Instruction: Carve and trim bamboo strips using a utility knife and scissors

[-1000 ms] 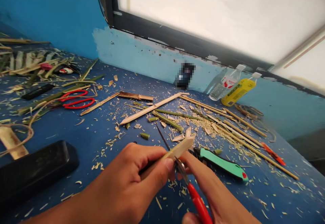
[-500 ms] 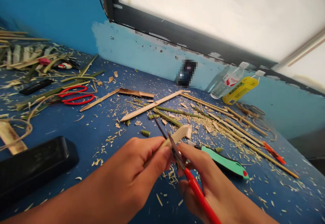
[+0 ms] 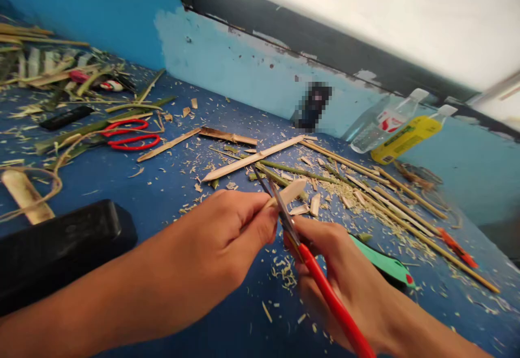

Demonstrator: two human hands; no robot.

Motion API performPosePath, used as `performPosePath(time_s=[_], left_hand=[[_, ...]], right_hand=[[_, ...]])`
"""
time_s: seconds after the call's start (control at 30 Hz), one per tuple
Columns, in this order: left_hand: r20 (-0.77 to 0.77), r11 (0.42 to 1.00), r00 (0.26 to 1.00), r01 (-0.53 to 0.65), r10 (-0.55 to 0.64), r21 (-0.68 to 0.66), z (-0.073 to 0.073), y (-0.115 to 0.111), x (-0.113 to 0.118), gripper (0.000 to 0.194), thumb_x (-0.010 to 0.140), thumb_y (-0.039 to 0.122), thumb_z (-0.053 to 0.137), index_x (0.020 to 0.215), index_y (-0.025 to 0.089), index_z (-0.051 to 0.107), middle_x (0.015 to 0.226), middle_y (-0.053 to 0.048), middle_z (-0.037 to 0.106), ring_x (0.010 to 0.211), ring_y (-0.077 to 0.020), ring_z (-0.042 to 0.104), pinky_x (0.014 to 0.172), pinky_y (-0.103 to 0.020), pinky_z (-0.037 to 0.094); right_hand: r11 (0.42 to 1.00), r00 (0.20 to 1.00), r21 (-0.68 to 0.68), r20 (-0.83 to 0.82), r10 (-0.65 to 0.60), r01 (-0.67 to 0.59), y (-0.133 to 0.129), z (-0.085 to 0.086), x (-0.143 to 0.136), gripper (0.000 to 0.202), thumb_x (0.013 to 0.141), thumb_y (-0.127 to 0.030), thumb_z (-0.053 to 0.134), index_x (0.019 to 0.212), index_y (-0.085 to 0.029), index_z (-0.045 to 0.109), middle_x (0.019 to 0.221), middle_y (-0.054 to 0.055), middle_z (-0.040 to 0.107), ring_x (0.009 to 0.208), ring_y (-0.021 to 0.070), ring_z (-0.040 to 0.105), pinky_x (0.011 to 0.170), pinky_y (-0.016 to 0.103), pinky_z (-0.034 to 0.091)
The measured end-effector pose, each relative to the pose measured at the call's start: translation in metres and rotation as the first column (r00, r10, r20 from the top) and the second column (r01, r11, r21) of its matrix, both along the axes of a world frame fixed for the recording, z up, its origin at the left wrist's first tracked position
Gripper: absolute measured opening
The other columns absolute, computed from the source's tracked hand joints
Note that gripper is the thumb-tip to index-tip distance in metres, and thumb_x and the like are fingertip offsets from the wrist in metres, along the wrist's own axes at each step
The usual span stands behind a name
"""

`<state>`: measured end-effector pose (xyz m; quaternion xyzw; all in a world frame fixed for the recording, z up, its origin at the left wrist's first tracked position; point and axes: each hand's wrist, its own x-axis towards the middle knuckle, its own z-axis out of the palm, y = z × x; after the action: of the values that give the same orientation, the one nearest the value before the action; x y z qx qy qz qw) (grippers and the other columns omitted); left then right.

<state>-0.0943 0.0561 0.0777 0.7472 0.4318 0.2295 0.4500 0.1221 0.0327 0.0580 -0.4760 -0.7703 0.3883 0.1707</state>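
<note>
My left hand [image 3: 231, 239] pinches a pale bamboo strip [image 3: 293, 190], whose pointed far end sticks out past my fingers. Red-handled scissors [image 3: 333, 304] are in my right hand [image 3: 337, 260], their blades parted and lying against the strip just beyond my left thumb. The handle's far loop and some fingers of my right hand are hidden. Beyond the blades a longer pale strip [image 3: 254, 157] with a pointed end lies across green bamboo pieces. Right of my right hand, a green-handled knife [image 3: 384, 260] rests on the blue table [image 3: 170, 176].
A black box-shaped object [image 3: 69, 244] is at the left, with red scissors [image 3: 134, 142] and a bamboo pile [image 3: 49, 71] farther back. Two bottles [image 3: 410, 138] stand tilted in view by the wall. Thin sticks [image 3: 430, 239] and an orange cutter [image 3: 457, 247] lie right, among many shavings.
The view has shifted, so the table items appear farther right and slightly higher. The strip's end now looks pointed, and a small loose chip lies beside it. Both hands keep their holds.
</note>
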Motion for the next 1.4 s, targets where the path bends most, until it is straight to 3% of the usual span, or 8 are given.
performPosePath(time_s=[0.27,0.43,0.53,0.7,0.87,1.0,1.13,1.4], left_hand=[[-0.014,0.994,0.995,-0.104,0.103,-0.038,0.001,0.002,0.001,0.039,0.104,0.044,0.04,0.077,0.024,0.061,0.063,0.006,0.053,0.055,-0.0139,0.047,0.049,-0.025,0.033],[0.055,0.979,0.98,-0.186,0.191,-0.088,-0.003,0.0,0.005,0.036,0.102,0.046,0.044,0.082,0.024,0.066,0.061,0.007,0.048,0.053,-0.012,0.041,0.046,-0.022,0.032],[0.122,0.957,0.959,-0.233,0.255,-0.172,-0.009,0.001,0.007,0.034,0.1,0.045,0.049,0.08,0.022,0.065,0.055,0.009,0.04,0.046,-0.0097,0.032,0.04,-0.019,0.026],[0.23,0.911,0.911,-0.261,0.342,-0.318,-0.019,0.003,0.009,0.032,0.1,0.046,0.05,0.082,0.022,0.062,0.054,0.01,0.037,0.041,-0.0078,0.027,0.035,-0.016,0.02],[0.347,0.859,0.85,-0.208,0.395,-0.468,-0.024,0.002,0.016,0.027,0.103,0.042,0.046,0.087,0.023,0.057,0.056,0.011,0.036,0.037,-0.0059,0.026,0.033,-0.015,0.025],[0.396,0.807,0.808,-0.156,0.436,-0.57,-0.018,-0.002,0.021,0.029,0.107,0.036,0.041,0.084,0.022,0.053,0.053,0.012,0.034,0.035,-0.0044,0.022,0.032,-0.013,0.023],[0.438,0.771,0.768,-0.112,0.467,-0.627,-0.011,-0.005,0.023,0.034,0.108,0.034,0.035,0.081,0.021,0.05,0.05,0.011,0.035,0.035,-0.0042,0.021,0.032,-0.012,0.023],[0.483,0.767,0.721,-0.105,0.497,-0.633,-0.011,-0.003,0.022,0.035,0.108,0.029,0.032,0.086,0.018,0.057,0.052,0.008,0.043,0.034,-0.0049,0.031,0.031,-0.013,0.031]], right_hand=[[0.976,0.998,-0.216,-0.047,-0.045,0.034,0.005,0.008,-0.002,0.018,0.086,-0.03,0.06,0.079,-0.024,0.045,0.066,-0.007,0.045,0.054,0.0089,0.036,0.044,0.023,0.032],[0.925,0.992,-0.379,0.115,0.054,-0.006,0.017,0.038,0.021,0.048,0.076,-0.04,0.082,0.12,-0.029,0.066,0.095,0.001,0.072,0.077,0.0203,0.068,0.063,0.031,0.057],[0.946,0.986,-0.325,0.161,0.046,0.009,0.012,0.053,0.045,0.062,0.083,-0.047,0.076,0.142,-0.039,0.058,0.125,0.003,0.072,0.112,0.0319,0.069,0.094,0.044,0.058],[0.986,0.963,-0.057,0.229,-0.143,0.159,-0.02,0.053,0.044,0.068,0.082,-0.062,0.068,0.146,-0.044,0.052,0.149,0.0,0.057,0.138,0.0448,0.049,0.092,0.054,0.058],[0.987,0.968,-0.01,0.2,-0.153,0.158,-0.011,0.05,0.002,0.08,0.084,-0.068,0.062,0.151,-0.028,0.049,0.141,0.012,0.063,0.123,0.0408,0.061,0.083,0.05,0.059],[0.987,0.954,-0.136,0.298,-0.036,0.08,0.013,0.055,-0.007,0.041,0.089,-0.05,0.06,0.118,-0.023,0.068,0.11,0.011,0.073,0.094,0.0295,0.068,0.068,0.039,0.053],[0.982,0.931,-0.179,0.364,0.014,0.055,0.026,0.059,-0.002,0.025,0.089,-0.039,0.059,0.105,-0.022,0.065,0.086,0.002,0.064,0.071,0.0182,0.055,0.059,0.032,0.042],[0.967,0.944,-0.254,0.318,0.092,-0.009,0.046,0.057,0.002,0.009,0.083,-0.025,0.057,0.079,-0.023,0.05,0.071,-0.005,0.046,0.064,0.0131,0.041,0.057,0.03,0.032]])
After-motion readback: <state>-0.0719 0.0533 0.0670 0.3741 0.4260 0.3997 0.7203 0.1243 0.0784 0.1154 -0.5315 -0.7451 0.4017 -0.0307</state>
